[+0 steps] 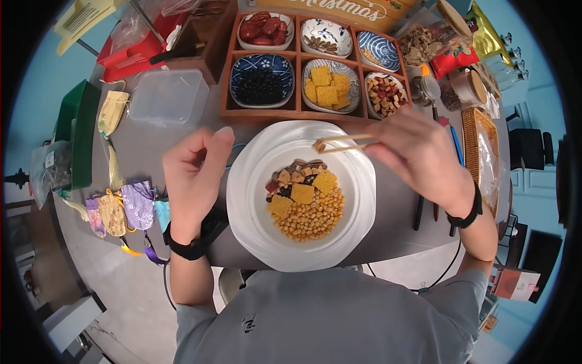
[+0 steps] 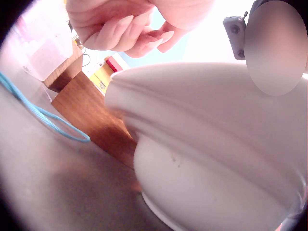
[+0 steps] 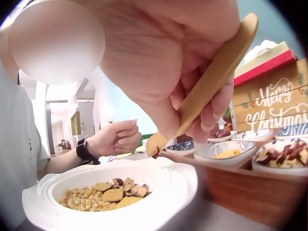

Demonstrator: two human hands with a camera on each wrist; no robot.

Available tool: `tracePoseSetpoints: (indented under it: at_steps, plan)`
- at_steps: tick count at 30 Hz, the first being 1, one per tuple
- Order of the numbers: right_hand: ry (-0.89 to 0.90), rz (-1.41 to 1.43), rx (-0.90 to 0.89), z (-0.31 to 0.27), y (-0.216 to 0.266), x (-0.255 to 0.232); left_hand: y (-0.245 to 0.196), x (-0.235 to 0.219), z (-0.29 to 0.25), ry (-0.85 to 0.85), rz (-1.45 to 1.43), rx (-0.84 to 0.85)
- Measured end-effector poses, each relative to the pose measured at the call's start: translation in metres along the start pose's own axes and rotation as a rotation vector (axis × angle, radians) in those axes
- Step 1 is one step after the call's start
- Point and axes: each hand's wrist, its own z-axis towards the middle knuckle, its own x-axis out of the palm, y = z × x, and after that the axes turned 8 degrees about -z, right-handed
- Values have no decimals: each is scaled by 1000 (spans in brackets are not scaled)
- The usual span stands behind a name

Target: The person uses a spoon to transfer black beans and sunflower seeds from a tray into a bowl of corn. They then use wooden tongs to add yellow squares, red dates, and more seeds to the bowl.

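My right hand (image 1: 418, 155) grips a pair of wooden tongs (image 3: 219, 67) above the right side of a wide-rimmed white bowl (image 1: 251, 224). A small brownish-red piece shows at the tongs' tip. Inside the bowl lie round tan beans (image 1: 312, 218), several yellow squares (image 1: 302, 193), black beans and chopped dried pieces (image 1: 295, 175). My left hand (image 1: 197, 176) hovers by the bowl's left rim, fingers loosely curled and holding nothing. Its fingers (image 2: 120, 31) appear above the rim in the left wrist view.
Behind the bowl stands a wooden compartment box (image 1: 260, 114) with small dishes of red dates (image 1: 264, 29), black beans (image 1: 260, 82), yellow squares (image 1: 327, 88) and chopped dried fruit (image 1: 386, 95). Left are a clear plastic box (image 1: 168, 97) and drawstring pouches (image 1: 138, 203); right, glass jars (image 1: 464, 91) and a wicker tray (image 1: 470, 130).
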Motion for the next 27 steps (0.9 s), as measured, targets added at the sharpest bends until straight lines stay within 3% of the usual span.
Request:
tracePoseSetpoints:
  at_steps: [9, 18, 21, 27]
  plan:
    - [82, 24, -86, 10, 15, 25, -3, 3, -1, -33, -60, 1]
    - [51, 32, -35, 3, 16, 10, -3, 2, 0, -23, -72, 21]
    - [0, 29, 15, -6, 17, 0, -4, 3, -1, -50, -12, 14]
    - [-6, 137, 327, -45, 24, -10, -3, 2, -1, -15, -61, 20]
